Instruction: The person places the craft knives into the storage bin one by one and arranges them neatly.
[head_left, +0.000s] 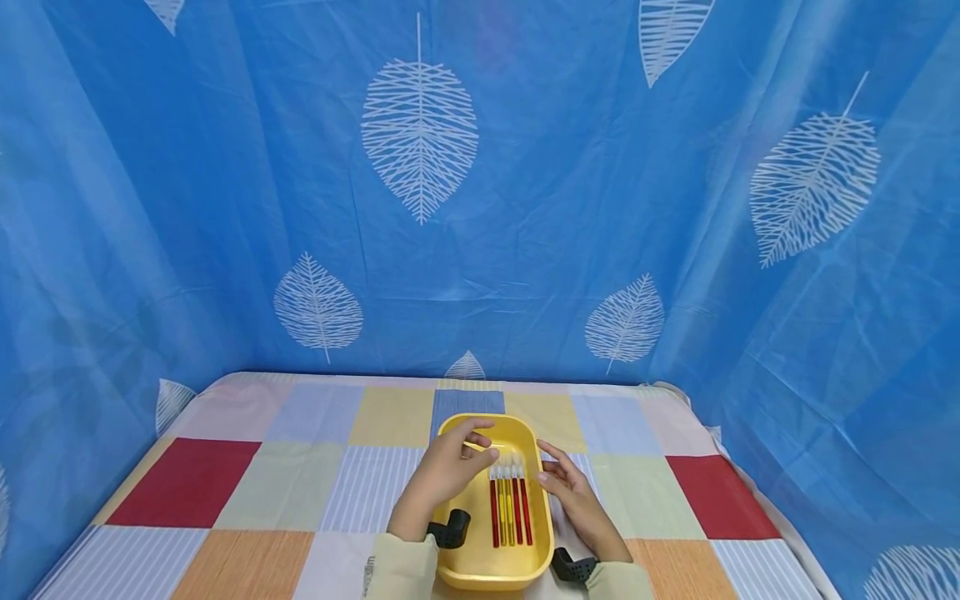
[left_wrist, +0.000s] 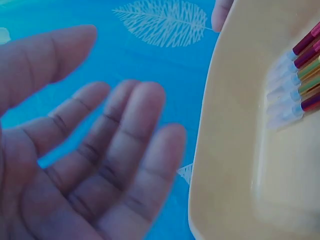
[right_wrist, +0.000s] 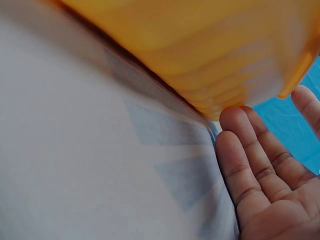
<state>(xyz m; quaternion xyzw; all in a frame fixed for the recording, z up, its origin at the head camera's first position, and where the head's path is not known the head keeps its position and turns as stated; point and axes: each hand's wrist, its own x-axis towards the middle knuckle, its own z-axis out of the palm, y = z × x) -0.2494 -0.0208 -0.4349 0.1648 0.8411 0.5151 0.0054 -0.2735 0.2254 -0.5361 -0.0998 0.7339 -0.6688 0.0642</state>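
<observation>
A yellow tray (head_left: 497, 568) stands on the patchwork cloth, in front of the person. Inside it lie several slim pen-like sticks (head_left: 511, 508), red and yellow with pale translucent ends, side by side; their exact kind is unclear. Above the tray's left side hovers the left hand (head_left: 444, 471), its fingers loosely bent and nothing held. The left wrist view shows that left hand (left_wrist: 110, 165) apart from the tray wall. At the tray's right side is the right hand (head_left: 577, 500), fingers loosely extended. In the right wrist view, the right hand's fingertips (right_wrist: 235, 122) are at the tray's lower outer wall, contact uncertain.
A patchwork cloth (head_left: 281, 487) covers the table around the tray. Blue sheeting (head_left: 525, 208) with white leaf prints hangs behind and at both sides. Black bands with mounts (head_left: 573, 567) sit on both wrists.
</observation>
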